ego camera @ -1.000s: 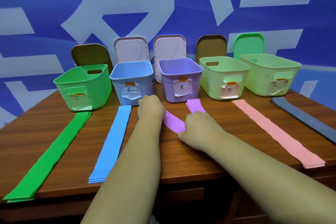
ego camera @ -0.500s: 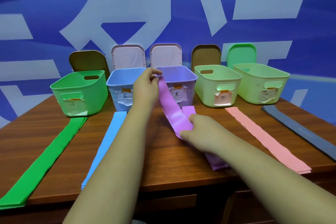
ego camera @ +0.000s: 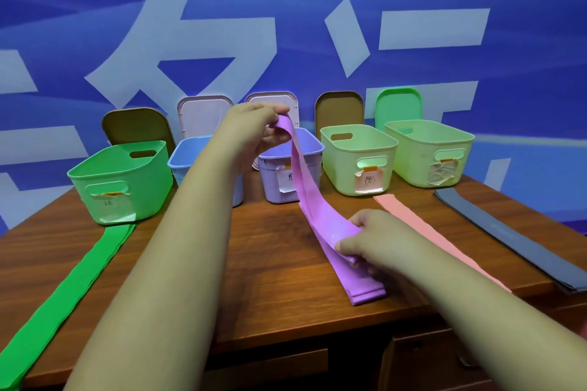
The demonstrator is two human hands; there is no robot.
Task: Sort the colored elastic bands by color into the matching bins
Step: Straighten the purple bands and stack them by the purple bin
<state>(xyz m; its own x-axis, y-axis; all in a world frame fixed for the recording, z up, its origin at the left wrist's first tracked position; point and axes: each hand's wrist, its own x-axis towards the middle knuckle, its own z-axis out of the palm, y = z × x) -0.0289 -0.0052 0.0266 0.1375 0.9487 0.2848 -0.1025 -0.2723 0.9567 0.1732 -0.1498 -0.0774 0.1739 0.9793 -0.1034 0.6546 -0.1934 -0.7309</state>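
The left hand (ego camera: 254, 127) is raised above the near rim of the purple bin (ego camera: 287, 182), its grip closed in a pinch on the far end of a purple band (ego camera: 313, 200). From that pinch the band hangs down across the front of the purple bin and runs toward the viewer to the right hand (ego camera: 371, 238), low over the worktop (ego camera: 270, 247) in front of the bin. The right grip is closed too, thumb and fingers clamped on the band's middle where it lifts off the purple stack (ego camera: 362, 287), which lies flat on the worktop just nearer than that hand.

Left of the purple bin stand the blue bin (ego camera: 187, 155) and, further left, the green bin (ego camera: 124, 181), with a green stack (ego camera: 63, 289) laid out in front of it. Right of the purple bin come two pale green bins (ego camera: 359, 159) (ego camera: 428, 152), with a pink stack (ego camera: 413, 225) and a grey stack (ego camera: 514, 238) in front of them.

Each bin carries a paper label held by orange tape under its handle slot. The handwriting is a single character on each, too small and blurred to read. The purple bin's label (ego camera: 286, 182) is partly covered by the hanging band. Large pale characters on the blue backdrop (ego camera: 190, 51) are cropped and unreadable as words.
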